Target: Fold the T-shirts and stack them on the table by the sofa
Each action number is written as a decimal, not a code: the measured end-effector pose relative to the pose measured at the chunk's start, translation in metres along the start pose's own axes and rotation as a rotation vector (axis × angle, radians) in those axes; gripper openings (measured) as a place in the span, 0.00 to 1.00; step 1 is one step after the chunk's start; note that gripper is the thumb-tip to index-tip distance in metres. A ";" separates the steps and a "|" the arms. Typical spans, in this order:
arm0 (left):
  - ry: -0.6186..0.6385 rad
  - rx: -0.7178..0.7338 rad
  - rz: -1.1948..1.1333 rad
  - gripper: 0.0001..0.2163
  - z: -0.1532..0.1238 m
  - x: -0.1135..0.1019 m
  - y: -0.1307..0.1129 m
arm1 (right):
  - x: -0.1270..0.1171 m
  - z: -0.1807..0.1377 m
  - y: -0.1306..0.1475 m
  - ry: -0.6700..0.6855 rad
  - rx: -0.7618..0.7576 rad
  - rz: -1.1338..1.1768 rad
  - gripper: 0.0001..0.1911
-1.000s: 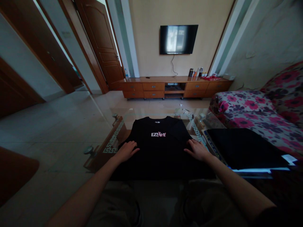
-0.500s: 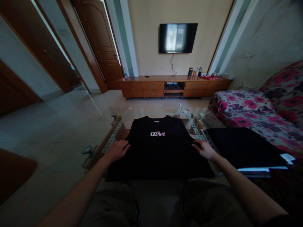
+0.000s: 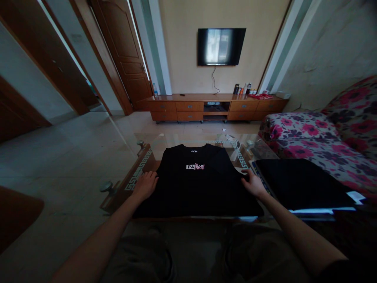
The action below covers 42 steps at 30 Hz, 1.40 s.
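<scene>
A black sleeveless shirt (image 3: 196,184) with a small white and pink logo lies flat on a glass coffee table (image 3: 141,167), neck pointing away from me. My left hand (image 3: 145,184) rests at the shirt's left edge, fingers curled onto the cloth. At the shirt's right edge sits my right hand (image 3: 253,184), fingers bent and gripping the fabric. Both forearms reach in from the bottom of the view.
A dark folded stack (image 3: 300,182) lies on the table's right part. A floral sofa (image 3: 321,133) stands to the right. A wooden TV cabinet (image 3: 216,106) and a wall TV (image 3: 221,46) are at the far wall. Tiled floor and wooden doors are on the left.
Both hands slid outward from the shirt's front to its side edges. The shirt's lower hem has moved a little away from me, up the table.
</scene>
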<state>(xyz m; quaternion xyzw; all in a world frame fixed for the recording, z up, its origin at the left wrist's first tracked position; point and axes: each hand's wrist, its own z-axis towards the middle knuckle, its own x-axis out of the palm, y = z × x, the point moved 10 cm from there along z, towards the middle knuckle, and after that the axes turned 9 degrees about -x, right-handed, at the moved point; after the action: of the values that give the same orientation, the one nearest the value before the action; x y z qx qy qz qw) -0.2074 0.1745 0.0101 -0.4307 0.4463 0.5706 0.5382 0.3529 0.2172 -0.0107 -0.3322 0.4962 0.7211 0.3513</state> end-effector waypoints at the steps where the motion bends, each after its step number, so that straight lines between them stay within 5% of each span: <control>1: -0.001 -0.002 0.011 0.14 0.000 0.001 0.001 | -0.004 0.000 -0.001 -0.035 0.011 0.017 0.23; 6: 0.004 -0.049 0.017 0.15 0.001 0.003 0.004 | -0.014 -0.001 -0.012 -0.184 0.094 0.054 0.28; 16: 0.060 -0.324 -0.082 0.14 -0.003 0.005 0.040 | -0.004 -0.016 -0.033 -0.040 0.224 0.082 0.27; 19: 0.077 -0.359 -0.161 0.09 -0.003 0.006 0.049 | -0.010 -0.015 -0.023 -0.048 0.166 0.099 0.24; 27: -0.152 -0.325 -0.460 0.08 0.007 -0.010 0.058 | -0.035 -0.006 0.003 -0.312 0.033 0.139 0.21; 34: -0.027 -0.331 -0.524 0.17 0.006 0.013 0.068 | -0.004 -0.006 -0.007 -0.024 0.037 0.013 0.11; 42: -0.036 -0.388 -0.547 0.10 0.002 0.020 0.080 | -0.001 -0.001 -0.002 -0.115 -0.130 0.015 0.21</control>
<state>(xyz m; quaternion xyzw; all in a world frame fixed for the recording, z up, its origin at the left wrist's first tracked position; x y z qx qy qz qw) -0.2881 0.1796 -0.0048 -0.6189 0.1880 0.4869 0.5870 0.3547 0.2164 -0.0111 -0.3086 0.4297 0.7724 0.3515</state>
